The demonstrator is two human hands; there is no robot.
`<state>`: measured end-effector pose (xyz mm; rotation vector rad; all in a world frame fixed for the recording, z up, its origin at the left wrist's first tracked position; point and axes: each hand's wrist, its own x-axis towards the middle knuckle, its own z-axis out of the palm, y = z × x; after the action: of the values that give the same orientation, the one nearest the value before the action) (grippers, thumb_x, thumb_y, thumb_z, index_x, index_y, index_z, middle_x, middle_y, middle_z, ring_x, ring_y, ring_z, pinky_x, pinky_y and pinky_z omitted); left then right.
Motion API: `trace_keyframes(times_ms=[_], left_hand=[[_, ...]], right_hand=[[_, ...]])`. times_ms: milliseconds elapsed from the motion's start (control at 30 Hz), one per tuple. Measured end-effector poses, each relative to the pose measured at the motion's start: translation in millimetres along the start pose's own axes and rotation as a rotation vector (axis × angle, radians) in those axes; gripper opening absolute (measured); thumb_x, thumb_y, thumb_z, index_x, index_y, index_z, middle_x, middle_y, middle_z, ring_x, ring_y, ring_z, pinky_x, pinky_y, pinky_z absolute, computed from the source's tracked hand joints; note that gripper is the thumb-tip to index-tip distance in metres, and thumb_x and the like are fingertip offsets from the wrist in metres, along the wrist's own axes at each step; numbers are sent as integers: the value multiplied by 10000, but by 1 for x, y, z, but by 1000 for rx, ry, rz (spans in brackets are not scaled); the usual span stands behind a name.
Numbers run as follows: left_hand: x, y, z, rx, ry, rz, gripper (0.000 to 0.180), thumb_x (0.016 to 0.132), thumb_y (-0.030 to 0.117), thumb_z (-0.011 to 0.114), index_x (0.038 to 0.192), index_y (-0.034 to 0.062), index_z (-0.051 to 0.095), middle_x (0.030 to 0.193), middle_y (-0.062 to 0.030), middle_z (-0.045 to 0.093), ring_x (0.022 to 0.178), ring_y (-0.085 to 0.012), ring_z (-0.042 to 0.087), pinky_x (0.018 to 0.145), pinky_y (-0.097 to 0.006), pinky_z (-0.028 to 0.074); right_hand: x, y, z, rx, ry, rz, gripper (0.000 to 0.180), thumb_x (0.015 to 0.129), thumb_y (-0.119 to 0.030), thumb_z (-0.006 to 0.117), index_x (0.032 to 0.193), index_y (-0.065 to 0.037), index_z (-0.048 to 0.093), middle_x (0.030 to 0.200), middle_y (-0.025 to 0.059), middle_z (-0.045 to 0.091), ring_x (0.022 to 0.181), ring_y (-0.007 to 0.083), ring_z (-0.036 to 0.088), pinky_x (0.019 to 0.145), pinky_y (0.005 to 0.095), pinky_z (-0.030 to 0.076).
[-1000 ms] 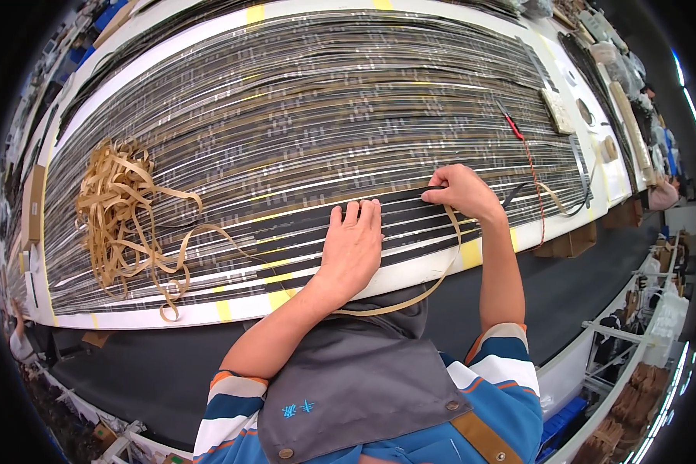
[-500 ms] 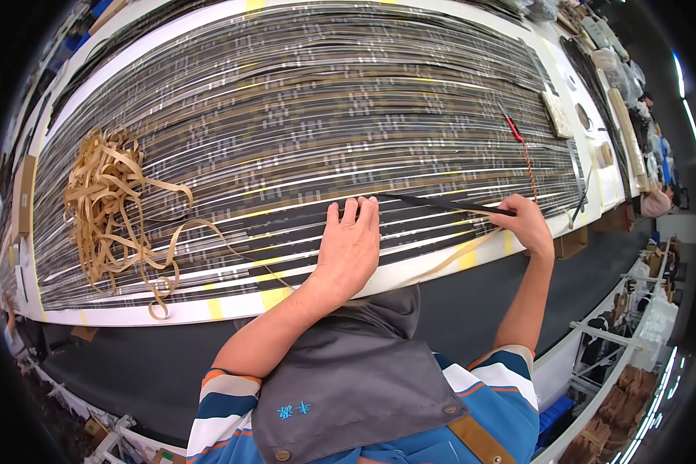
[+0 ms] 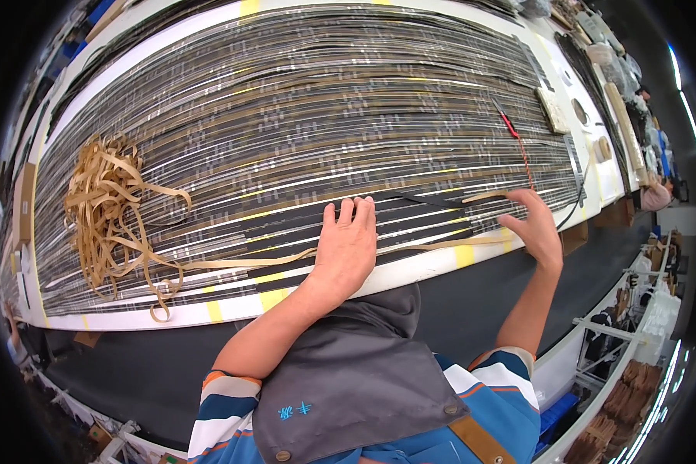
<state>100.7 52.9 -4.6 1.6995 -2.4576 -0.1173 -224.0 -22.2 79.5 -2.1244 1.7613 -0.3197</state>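
The right hand (image 3: 540,232) has let go of the black strip (image 3: 429,201), which now lies on the woven bands (image 3: 309,147) over the counter (image 3: 421,264); its fingers stand apart near the tan strip (image 3: 441,244). So only the left hand (image 3: 348,247), flat with fingers extended, steadies the bands.

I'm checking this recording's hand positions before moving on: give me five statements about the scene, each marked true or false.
1. The left hand rests on the laid-out strips. True.
2. The two hands clasp each other. False: the right hand is apart, its thumb and fingers spread.
3. The tangled tan strip lies to the left of both hands. True.
4. A tool lies on the tangle. False: the red-handled tool lies on the strips, beyond the right hand.
5. The pale block lies farther right than that tool. True.
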Motion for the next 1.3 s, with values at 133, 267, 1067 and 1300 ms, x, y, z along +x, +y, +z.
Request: trace_keyframes(times_ms=[133,267,1067,1300], left_hand=[[-1,-1,3,-16,19,-13,575,903,207,625,1367,-89,459,1218,-168,538,1158,-315,489,1029,-438,373],[1,0,0,-28,41,-10,568,893,200,631,1353,-94,474,1214,-174,544,1159,-316,491,1018,-431,377],[1,-1,-1,-47,30,-20,573,893,197,627,1358,-97,466,1218,-168,518,1165,-308,475,1033,-436,360],[1,0,0,-48,46,-24,577,886,192,638,1352,-102,469,1225,-172,515,1161,-310,475,1036,-439,361]], right_hand=[[31,-44,43,168,-143,-109,349,755,-131,796,1041,16,659,1052,126,647,982,285,635,861,377,508],[45,-74,75,146,-230,-227,296,766,-119,793,997,-1,651,948,94,605,921,245,609,828,353,507],[73,-102,84,46,-321,-414,124,816,-73,687,868,-6,596,867,92,604,792,267,600,739,367,505],[71,-101,78,106,-359,-345,162,810,-96,720,882,-12,602,884,94,595,807,255,606,733,361,509]])
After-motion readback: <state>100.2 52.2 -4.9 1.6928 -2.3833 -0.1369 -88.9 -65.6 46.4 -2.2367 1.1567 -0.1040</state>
